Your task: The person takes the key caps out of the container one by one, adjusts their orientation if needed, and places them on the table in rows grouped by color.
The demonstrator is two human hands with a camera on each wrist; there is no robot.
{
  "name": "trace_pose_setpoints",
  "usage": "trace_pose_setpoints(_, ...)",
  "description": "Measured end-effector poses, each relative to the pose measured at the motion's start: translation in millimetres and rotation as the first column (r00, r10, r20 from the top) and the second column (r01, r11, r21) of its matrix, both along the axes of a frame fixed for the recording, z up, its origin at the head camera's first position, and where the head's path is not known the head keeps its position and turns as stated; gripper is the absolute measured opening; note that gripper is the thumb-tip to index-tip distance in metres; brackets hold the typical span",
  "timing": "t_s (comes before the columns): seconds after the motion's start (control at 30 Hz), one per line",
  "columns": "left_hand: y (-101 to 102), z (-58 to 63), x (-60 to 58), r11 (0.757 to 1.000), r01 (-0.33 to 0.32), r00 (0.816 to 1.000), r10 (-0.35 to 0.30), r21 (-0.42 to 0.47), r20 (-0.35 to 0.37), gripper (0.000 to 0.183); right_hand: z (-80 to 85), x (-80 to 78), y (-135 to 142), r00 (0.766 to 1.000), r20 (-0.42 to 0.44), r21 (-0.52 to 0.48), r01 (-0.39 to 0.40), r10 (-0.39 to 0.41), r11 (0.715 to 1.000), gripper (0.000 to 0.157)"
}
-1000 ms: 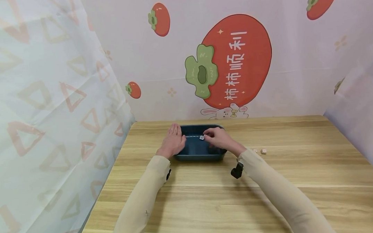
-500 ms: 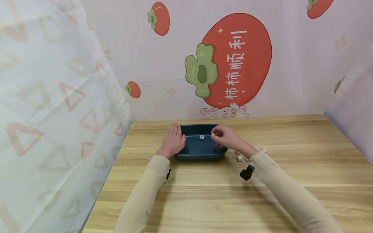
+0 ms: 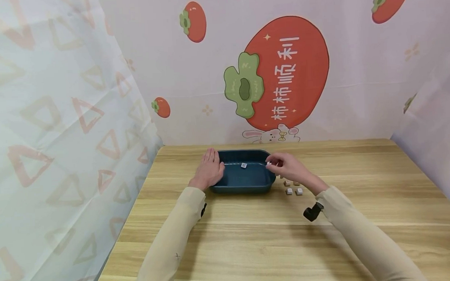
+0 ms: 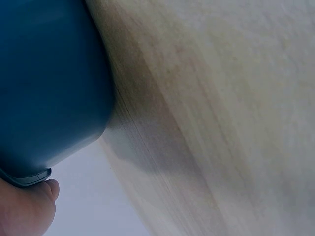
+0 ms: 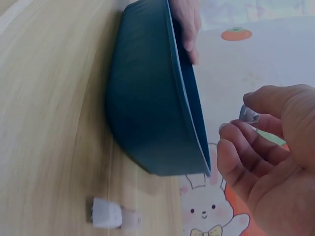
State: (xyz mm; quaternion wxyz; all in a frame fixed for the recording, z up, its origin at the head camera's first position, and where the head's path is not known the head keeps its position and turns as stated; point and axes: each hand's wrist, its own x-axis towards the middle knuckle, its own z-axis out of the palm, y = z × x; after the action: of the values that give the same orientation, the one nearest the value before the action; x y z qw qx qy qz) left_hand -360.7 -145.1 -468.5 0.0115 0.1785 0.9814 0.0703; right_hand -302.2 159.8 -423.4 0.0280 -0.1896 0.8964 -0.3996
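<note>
A dark blue rectangular tray [image 3: 242,190] stands near the back of the table. Flat and with its fingers straight, my left hand [image 3: 209,170] rests on the tray's left rim. My right hand [image 3: 288,168] is over the right rim, its thumb and finger pinching a small white keycap [image 5: 248,114]. The right wrist view has that keycap above the tray's edge, the other fingers loosely bent. Inside the tray lies one white keycap [image 3: 243,165]. The left wrist view has the tray's outer wall [image 4: 54,83] and a bit of the left hand [image 4: 27,209] at its rim.
Several keycaps [image 3: 299,191] sit in a small group on the wooden table [image 3: 244,240], just right of the tray. Behind the table hangs a printed cloth [image 3: 188,75], and another cloth [image 3: 60,164] covers the left side.
My right hand has drawn back to the right, from the tray's middle to its right rim, still pinching a keycap. More keycaps on the table show now. The left hand stays in place.
</note>
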Motion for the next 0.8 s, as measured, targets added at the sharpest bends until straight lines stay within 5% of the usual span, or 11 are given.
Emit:
trace_pose_setpoints(0.43,0,0.4,0.8,1.0,0.004,1.0,-0.004,-0.005,-0.007,0.065,-7.4,14.4,37,0.998,0.058,-0.018,0.027,-0.026,0.999,0.021)
trace_pose_setpoints(0.8,0,2.1,3.2,1.0,0.003,1.0,-0.003,0.012,0.005,0.064,-19.8,20.8,67,0.998,0.014,0.033,0.065,-0.065,0.997,0.02)
